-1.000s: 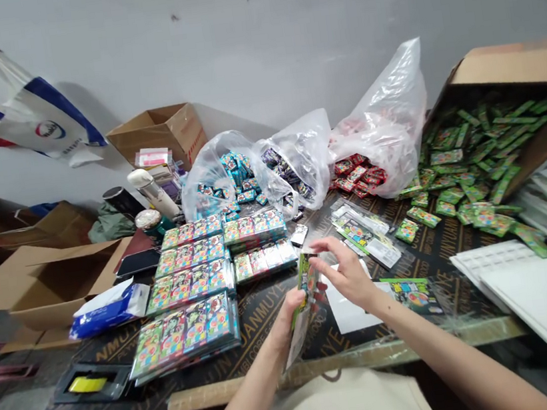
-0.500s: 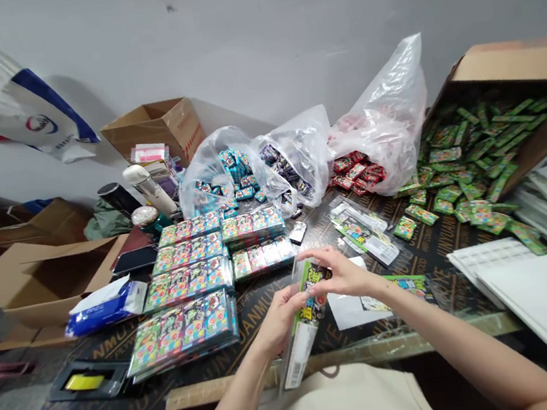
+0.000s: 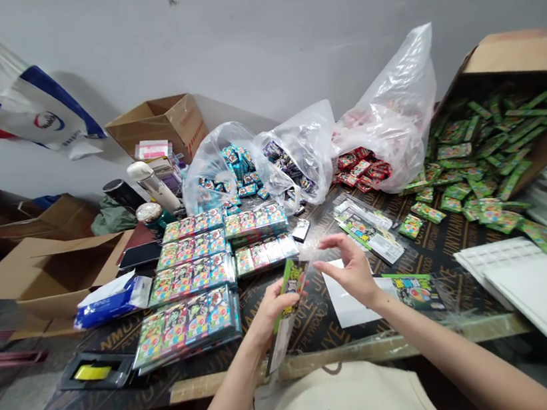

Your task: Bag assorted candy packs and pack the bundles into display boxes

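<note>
At the left of the surface (image 3: 110, 344), finished stacks (image 3: 189, 293) lie flat in rows (probably for counting). The left hand (image 3: 270, 309) pinches the sleeved card pack (image 3: 289, 290) in its grip, raised above the front edge with its top toward the right hand (image 3: 356, 275). The right grip curls at the clear flap (image 3: 310, 252); closure cannot be confirmed. Farther right, a carton (image 3: 520, 55) spills green packets (image 3: 480, 205) below the grey wall (image 3: 280, 29).

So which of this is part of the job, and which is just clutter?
In hand: left hand holding sleeved card; right hand at its top; packed stacks; green packets.
Lying about: tissue pack, flask, phone, open carton.
</note>
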Available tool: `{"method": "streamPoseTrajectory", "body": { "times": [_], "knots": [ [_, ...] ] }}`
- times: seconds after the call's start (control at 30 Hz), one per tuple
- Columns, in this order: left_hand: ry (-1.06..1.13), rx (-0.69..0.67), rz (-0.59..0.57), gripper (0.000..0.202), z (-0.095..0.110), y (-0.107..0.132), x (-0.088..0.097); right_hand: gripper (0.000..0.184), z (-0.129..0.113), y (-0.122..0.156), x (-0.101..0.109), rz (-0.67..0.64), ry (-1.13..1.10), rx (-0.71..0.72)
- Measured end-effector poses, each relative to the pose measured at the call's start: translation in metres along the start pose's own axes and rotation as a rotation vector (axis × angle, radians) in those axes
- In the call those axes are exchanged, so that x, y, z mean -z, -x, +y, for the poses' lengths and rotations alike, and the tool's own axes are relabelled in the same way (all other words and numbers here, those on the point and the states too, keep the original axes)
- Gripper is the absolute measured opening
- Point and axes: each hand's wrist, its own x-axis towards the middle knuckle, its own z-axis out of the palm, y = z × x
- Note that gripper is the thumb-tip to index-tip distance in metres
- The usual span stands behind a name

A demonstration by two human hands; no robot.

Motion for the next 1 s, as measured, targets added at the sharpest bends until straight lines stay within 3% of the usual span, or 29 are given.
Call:
{"method": "streamPoseTrajectory", "body": {
  "times": [0.1, 0.27, 0.37, 0.47, 0.53, 0.7, 0.8, 0.83, 0.9, 1.0],
  "knots": [
    [-0.022, 0.045, -0.054, 0.042, 0.0, 0.002, -0.003, 0.03, -0.013, -0.009, 0.007, -0.316, 0.076, 0.086],
    [-0.006, 0.05, -0.079, 0.038, 0.001, 0.008, -0.009, 0.027, -0.02, -0.021, 0.015, -0.847, 0.152, 0.092],
    [-0.021, 0.05, -0.144, 0.041, 0.003, 0.01, -0.009, 0.037, -0.016, -0.025, 0.021, -1.013, 0.037, 0.053],
    [-0.072, 0.061, -0.125, 0.036, 0.005, 0.009, -0.01, 0.054, -0.008, -0.023, 0.02, -0.965, -0.036, 0.009],
    [-0.084, 0.045, -0.09, 0.032, 0.005, 0.006, -0.01, 0.055, -0.003, -0.019, 0.016, -0.803, -0.029, -0.017],
    [-0.062, 0.0, 0.045, 0.019, 0.003, 0.0, -0.007, 0.036, 0.002, -0.006, -0.001, -0.364, 0.067, 0.021],
    [-0.014, 0.003, 0.086, 0.025, 0.003, -0.001, -0.004, 0.057, 0.006, -0.002, -0.008, -0.087, 0.044, -0.011],
    [-0.006, -0.005, 0.097, 0.028, 0.003, -0.001, -0.003, 0.064, 0.008, -0.001, -0.01, -0.076, -0.022, -0.07],
    [-0.039, -0.044, 0.121, 0.031, 0.003, -0.002, -0.002, 0.065, 0.013, 0.002, -0.015, -0.209, -0.212, -0.225],
    [-0.274, -0.171, 0.186, 0.029, 0.0, -0.003, -0.002, 0.037, 0.018, 0.006, -0.022, -0.426, -0.382, -0.362]
  ]
}}
